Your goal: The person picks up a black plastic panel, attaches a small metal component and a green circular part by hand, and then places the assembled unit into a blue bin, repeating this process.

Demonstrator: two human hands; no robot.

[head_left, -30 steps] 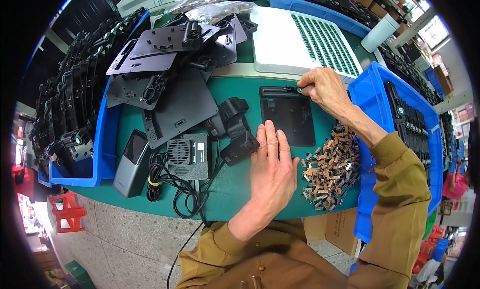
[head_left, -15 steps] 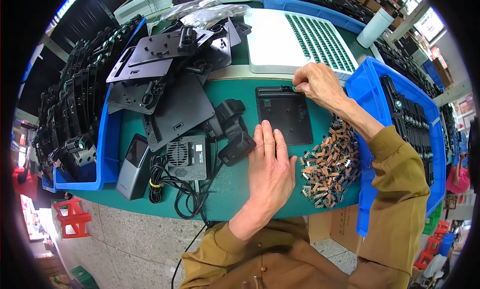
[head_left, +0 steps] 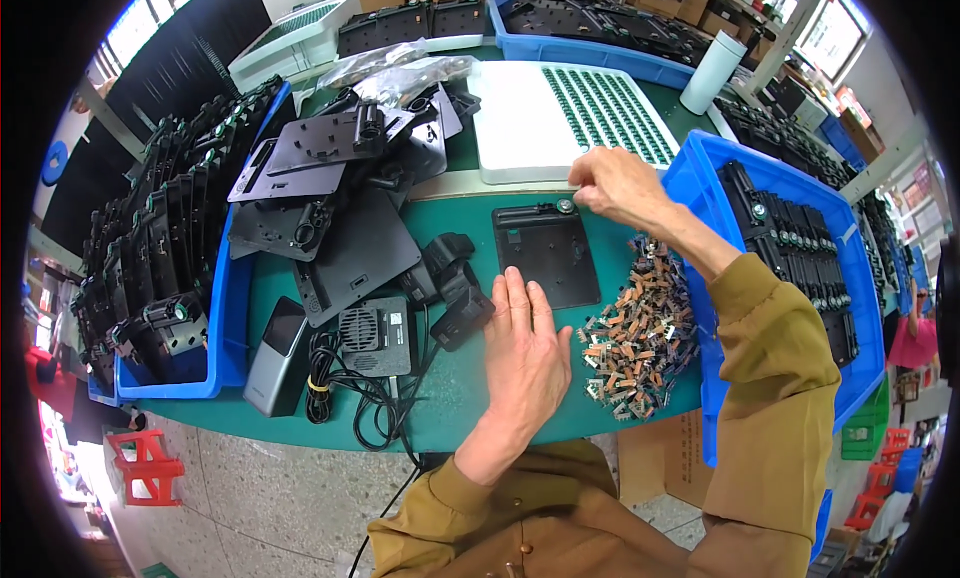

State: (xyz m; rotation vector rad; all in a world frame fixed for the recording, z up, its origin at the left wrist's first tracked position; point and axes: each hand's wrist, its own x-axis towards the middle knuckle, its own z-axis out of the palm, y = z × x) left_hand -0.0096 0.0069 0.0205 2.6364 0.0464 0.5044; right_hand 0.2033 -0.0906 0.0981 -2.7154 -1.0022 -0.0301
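Note:
A black plastic plate lies flat on the green table in front of me, with a tube-shaped holder along its far edge. A small round silver-green part sits at the right end of that holder. Beside this part, just past the plate's far right corner, is my right hand, its fingers curled and pinched; whether anything is between them is hidden. My left hand lies palm down with its fingers stretched out, the fingertips at the plate's near left edge. Close to its left is a black bracket-like device.
Loose small connectors form a heap right of the plate. Blue bins of black parts flank the table. A white tray with rows of green pieces lies behind. Stacked plates, a power bank and cables fill the left.
My right hand has drawn slightly away from the plate's far right corner, so the round part there now shows. The left hand stays flat by the plate. The whole view has shifted.

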